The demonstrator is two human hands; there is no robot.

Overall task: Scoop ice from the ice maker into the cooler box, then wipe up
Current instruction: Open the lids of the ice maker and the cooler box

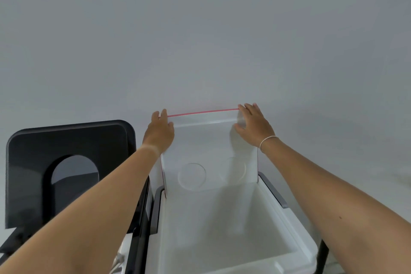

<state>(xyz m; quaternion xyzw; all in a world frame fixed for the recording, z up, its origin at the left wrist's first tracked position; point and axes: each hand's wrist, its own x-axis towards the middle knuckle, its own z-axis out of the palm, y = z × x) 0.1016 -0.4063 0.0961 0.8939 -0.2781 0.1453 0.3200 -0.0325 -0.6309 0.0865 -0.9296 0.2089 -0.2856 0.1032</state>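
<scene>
Over the open cooler box (222,229), your left hand (160,131) and right hand (253,125) grip the raised lid (206,151) at its top corners, fingers curled round its edges.

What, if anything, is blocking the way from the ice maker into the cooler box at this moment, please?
Nothing visible. The cooler box lid stands raised, held at its top corners by left hand and right hand; the ice maker sits beside it, its lid up.

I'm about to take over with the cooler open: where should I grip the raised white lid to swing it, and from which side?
Grip the white cooler lid at its free top edge, near the two corners. It stands upright on the open cooler box, hinged at the back. Come from the front, one hand per corner, as the left hand and right hand do.
</scene>
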